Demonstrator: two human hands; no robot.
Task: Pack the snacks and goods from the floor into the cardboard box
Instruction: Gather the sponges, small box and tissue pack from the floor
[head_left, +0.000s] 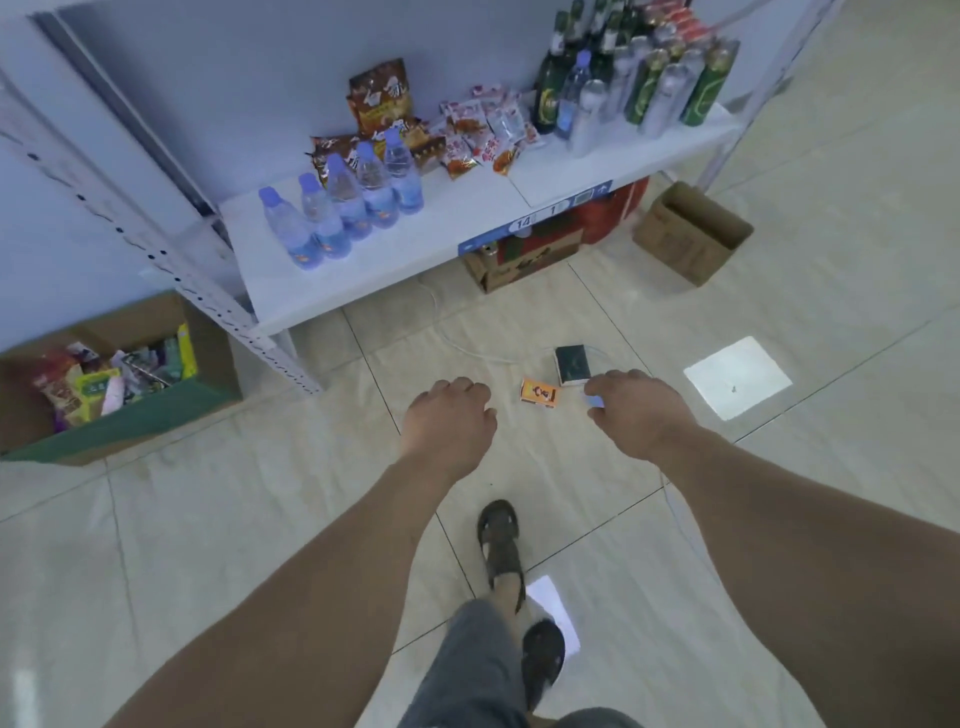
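Observation:
The cardboard box (208, 358) stands on the floor at the far left, holding several snack packets. Ahead of me a small orange box (540, 393) lies on the tiles, with a dark box (571, 364) just behind it. My right hand (641, 413) hovers to the right of both, thumb and fingers pinched on a small pale blue item (595, 401). My left hand (449, 423) hangs left of the orange box, fingers curled under, and nothing shows in it.
A white shelf (467, 228) carries water bottles (343, 208), snack bags (467, 135) and green bottles (644, 78). Red cartons (545, 249) sit under it. An open brown box (693, 234) stands at the right. A white cable (467, 348) trails across the floor. My sandalled feet (501, 551) are below.

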